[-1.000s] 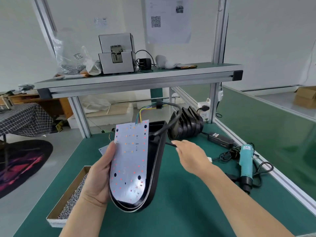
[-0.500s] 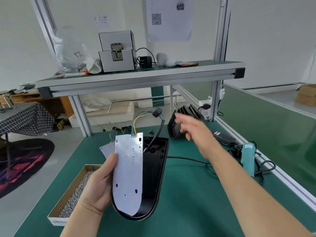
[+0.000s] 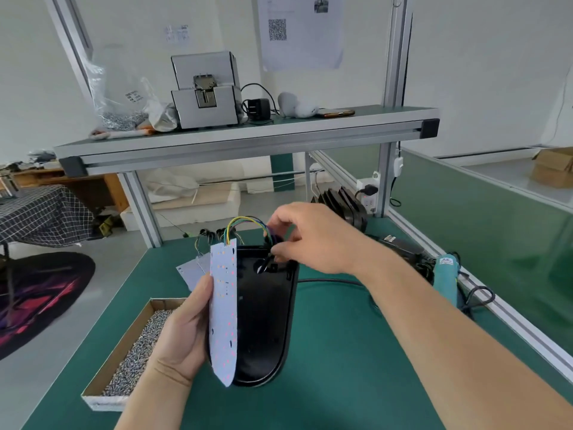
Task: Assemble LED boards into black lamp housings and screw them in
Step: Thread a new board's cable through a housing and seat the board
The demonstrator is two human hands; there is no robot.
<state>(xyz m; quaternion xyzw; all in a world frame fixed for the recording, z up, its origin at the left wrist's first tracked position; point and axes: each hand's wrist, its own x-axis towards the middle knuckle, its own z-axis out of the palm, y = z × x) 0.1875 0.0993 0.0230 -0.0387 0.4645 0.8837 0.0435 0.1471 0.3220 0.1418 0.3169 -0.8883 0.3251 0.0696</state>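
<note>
While left hand (image 3: 183, 333) grips LED board (image 3: 224, 308) upright beside housing (image 3: 263, 321) near tabletop's (image 3: 341, 367) front edge, right hand (image 3: 313, 240) pinches wires (image 3: 245, 220) at housing's far end. Board likely light, stiff, fragile: hold by edges.

My left hand (image 3: 186, 333) grips the LED board (image 3: 224, 305), thumb along its edge; my right hand (image 3: 313, 237), arm outstretched, pinches the wires (image 3: 248, 218).

QR code (image 3: 277, 29) on wall sheet (image 3: 310, 48), other print illegible
</note>
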